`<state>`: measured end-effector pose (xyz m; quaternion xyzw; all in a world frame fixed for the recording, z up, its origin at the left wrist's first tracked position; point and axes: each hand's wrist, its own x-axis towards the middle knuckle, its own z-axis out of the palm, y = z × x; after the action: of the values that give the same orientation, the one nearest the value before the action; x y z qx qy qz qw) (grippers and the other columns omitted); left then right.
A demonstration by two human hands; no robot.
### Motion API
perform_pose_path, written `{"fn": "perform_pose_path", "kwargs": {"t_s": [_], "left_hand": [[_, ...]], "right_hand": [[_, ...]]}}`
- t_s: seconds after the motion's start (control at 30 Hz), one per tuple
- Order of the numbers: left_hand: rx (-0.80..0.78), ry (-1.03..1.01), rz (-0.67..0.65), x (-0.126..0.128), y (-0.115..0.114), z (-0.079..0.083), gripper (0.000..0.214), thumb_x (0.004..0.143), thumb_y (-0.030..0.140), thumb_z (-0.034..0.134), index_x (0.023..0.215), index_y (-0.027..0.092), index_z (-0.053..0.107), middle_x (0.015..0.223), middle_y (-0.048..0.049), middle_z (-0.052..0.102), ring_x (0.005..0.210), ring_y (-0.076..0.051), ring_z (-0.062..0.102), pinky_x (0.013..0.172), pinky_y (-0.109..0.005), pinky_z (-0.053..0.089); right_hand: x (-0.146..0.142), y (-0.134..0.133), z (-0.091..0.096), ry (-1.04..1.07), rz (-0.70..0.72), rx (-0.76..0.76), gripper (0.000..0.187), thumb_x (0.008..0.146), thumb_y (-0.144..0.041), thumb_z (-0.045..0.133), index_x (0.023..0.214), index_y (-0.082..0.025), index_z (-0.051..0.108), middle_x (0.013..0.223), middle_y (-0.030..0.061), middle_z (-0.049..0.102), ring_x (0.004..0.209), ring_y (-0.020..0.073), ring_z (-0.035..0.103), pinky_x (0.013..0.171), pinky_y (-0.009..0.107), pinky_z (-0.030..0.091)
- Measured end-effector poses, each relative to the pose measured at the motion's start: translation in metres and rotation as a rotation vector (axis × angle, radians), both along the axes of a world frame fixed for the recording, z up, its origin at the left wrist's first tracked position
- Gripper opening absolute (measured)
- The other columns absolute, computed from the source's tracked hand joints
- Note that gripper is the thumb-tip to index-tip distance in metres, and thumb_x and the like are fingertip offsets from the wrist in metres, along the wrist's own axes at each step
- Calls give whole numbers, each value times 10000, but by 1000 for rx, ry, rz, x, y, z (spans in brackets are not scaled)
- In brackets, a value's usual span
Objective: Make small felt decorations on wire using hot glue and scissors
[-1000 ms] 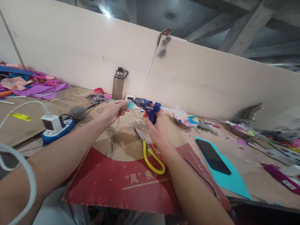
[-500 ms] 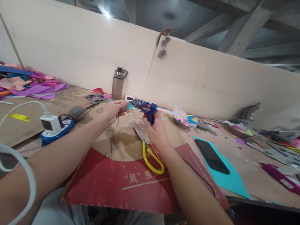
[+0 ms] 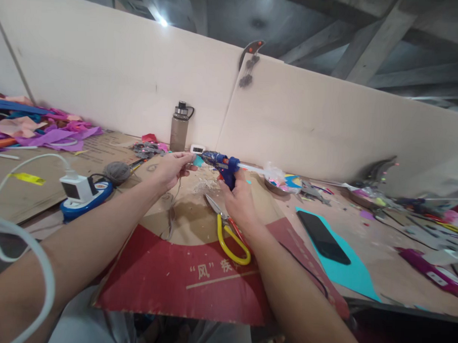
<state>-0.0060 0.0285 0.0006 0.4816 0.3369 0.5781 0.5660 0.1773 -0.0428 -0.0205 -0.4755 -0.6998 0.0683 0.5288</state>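
My right hand (image 3: 238, 198) grips the handle of a blue hot glue gun (image 3: 224, 165) held just above the table, its nozzle pointing left. A clear glue stick pokes out of its back end to the right. My left hand (image 3: 172, 169) pinches a small teal piece (image 3: 199, 161) at the fingertips, right against the gun's nozzle. Yellow-handled scissors (image 3: 226, 231) lie on the cardboard sheet (image 3: 194, 271) below my right wrist.
A grey water bottle (image 3: 179, 127) stands against the back board. A blue power strip with a white charger (image 3: 82, 193) and white cable sits at left beside a grey yarn ball (image 3: 115, 171). A black phone (image 3: 323, 238) lies on teal paper at right. Coloured scraps litter both ends.
The glue gun and my right hand have shifted slightly left, bringing the nozzle closer against the teal piece. My left hand has barely moved.
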Motion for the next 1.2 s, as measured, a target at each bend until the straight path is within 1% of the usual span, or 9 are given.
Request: {"fn": "perform_pose_path", "kwargs": {"t_s": [0.3,0.5,0.7,0.83,1.03,1.2], "left_hand": [[5,4,-8,0,0,0,157,671,218,703,764,110,636,674,-20,642,507,-64,592,383,-141,330],[14,6,-13,-1,3,-2,157,671,220,709,762,111,642,673,-21,641,517,-69,601,381,-136,334],[12,1,0,-1,1,0,168,666,228,710,762,109,639,686,-31,648,521,-69,595,385,-136,325],[14,0,9,0,-1,1,172,654,224,710,756,107,638,695,-36,648,523,-68,591,391,-136,325],[7,0,19,-1,-1,2,210,616,249,740,738,115,633,676,-38,649,530,-75,586,401,-145,327],[13,11,6,-1,-2,2,208,622,253,736,746,118,640,710,-42,662,540,-70,586,403,-145,328]], "right_hand": [[-2,-4,5,-16,-12,-7,356,814,-250,495,1161,-171,507,1035,124,642,938,249,593,825,399,449],[-1,-3,2,-21,-14,-20,383,826,-262,493,1197,-166,492,1019,128,647,933,251,596,814,392,451],[-1,-2,2,-24,-21,-11,367,821,-258,489,1178,-170,498,1023,130,644,920,252,599,812,397,450],[-1,-3,2,-32,-19,-2,326,817,-253,490,1133,-176,518,1019,128,646,924,250,600,807,388,455],[-2,-3,2,-31,-36,0,340,820,-257,482,1151,-183,503,1018,122,647,928,251,604,801,393,464],[-1,-3,3,-28,-35,0,341,823,-260,483,1154,-182,502,1036,128,645,944,257,601,825,412,460]]}}
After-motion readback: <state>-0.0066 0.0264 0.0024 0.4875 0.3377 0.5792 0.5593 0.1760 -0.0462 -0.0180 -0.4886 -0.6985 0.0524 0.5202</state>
